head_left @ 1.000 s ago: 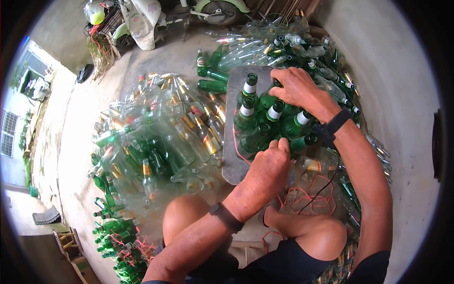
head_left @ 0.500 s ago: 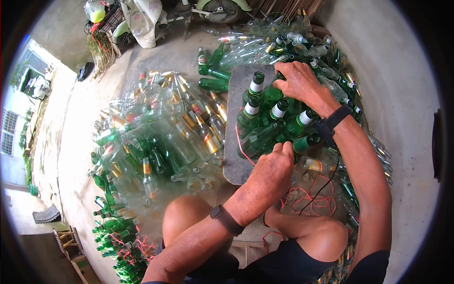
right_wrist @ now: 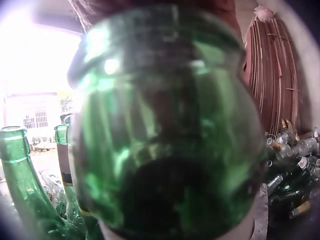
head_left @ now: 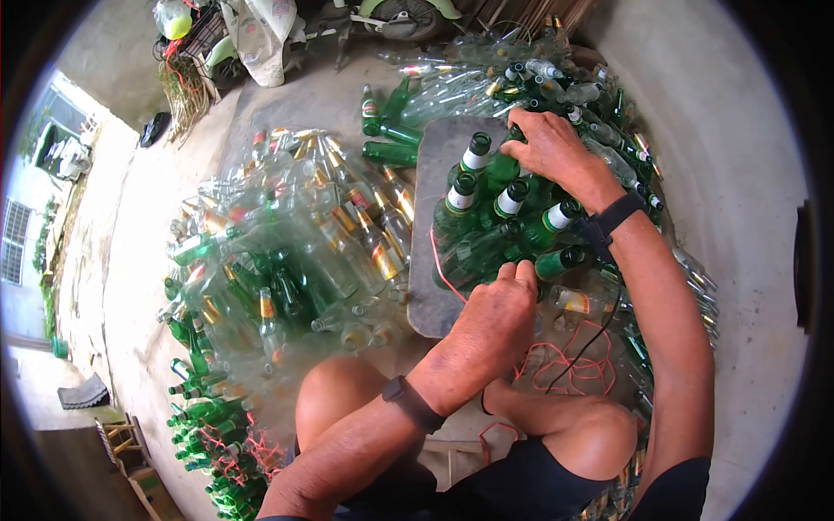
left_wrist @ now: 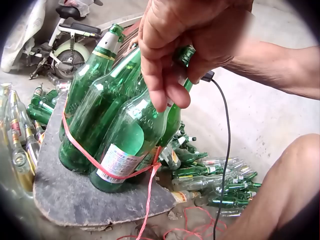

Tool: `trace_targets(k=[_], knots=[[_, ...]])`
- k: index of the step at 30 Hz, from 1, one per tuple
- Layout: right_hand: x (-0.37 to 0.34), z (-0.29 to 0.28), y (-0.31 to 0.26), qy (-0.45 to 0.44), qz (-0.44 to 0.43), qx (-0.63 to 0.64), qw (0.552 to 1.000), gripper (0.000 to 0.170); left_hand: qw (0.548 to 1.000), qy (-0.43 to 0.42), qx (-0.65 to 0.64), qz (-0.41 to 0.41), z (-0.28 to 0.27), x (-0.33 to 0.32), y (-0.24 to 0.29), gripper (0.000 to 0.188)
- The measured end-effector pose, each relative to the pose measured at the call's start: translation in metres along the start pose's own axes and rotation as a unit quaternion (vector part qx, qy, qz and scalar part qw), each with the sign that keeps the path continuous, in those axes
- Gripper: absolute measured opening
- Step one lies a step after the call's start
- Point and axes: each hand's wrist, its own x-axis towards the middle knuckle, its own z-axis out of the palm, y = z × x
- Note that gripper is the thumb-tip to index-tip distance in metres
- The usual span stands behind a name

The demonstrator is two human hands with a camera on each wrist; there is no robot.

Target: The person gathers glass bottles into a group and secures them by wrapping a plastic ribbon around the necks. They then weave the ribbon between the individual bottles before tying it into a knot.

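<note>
1. Green glass bottles are ringed by pink twine on a grey board; label print is unreadable.
2. The left hand is curled beside necks; its grip cannot be told.
3. 1 bottle neck is gripped by the right hand.

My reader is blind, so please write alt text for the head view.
A person's right hand grips a green bottle by its neck among others on a grey board, the left hand at their near side. More bottles lie around.

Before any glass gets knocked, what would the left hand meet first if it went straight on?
Likely the clustered green bottles just ahead; depth leaves unclear which one comes first.
</note>
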Motion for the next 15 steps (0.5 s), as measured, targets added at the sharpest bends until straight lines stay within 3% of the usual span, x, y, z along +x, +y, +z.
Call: trace_targets(k=[10, 12, 15], knots=[[-0.009, -0.012, 0.000, -0.007, 0.016, 0.027, 1.000, 0.047, 1.000, 0.016, 0.004, 0.002, 0.001, 0.000, -0.002, 0.032], [-0.012, -0.019, 0.002, 0.047, -0.005, 0.034, 0.998, 0.044, 1.000, 0.012, -0.001, 0.000, 0.000, 0.000, -0.002, 0.032], [-0.025, -0.049, -0.022, 0.015, 0.012, 0.097, 0.995, 0.037, 1.000, 0.009, -0.004, -0.006, -0.002, -0.001, -0.003, 0.032]])
